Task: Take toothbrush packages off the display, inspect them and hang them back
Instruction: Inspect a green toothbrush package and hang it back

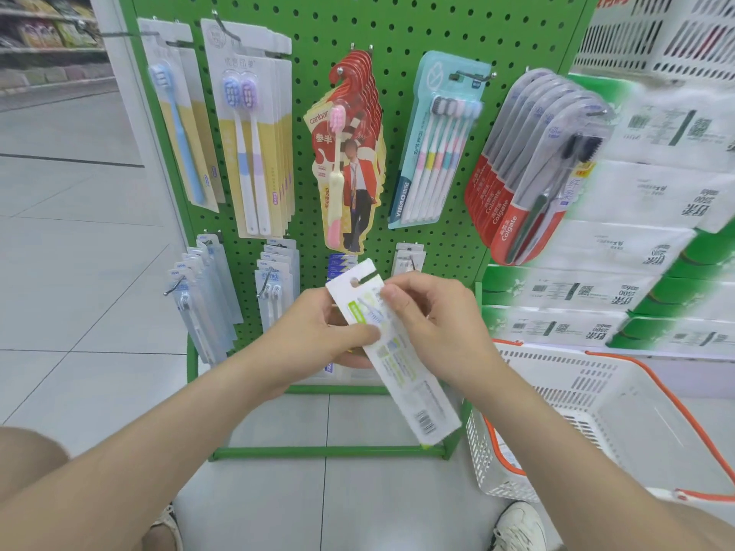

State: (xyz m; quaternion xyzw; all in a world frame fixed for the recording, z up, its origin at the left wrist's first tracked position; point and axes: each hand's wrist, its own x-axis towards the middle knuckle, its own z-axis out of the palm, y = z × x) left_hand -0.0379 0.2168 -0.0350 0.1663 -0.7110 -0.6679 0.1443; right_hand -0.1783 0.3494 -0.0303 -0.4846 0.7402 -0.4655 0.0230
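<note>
Both hands grip one toothbrush package [393,351]. The left hand [318,332] holds at nine o'clock, the right hand [433,320] at three. The green pegboard [397,33] stands at twelve.

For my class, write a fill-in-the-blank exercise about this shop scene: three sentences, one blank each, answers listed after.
1. The left hand and right hand together hold one ____ toothbrush package.
2. The pegboard behind it is painted ____.
3. The white basket on the floor has ____ handles.
Answers: white; green; orange.
</note>
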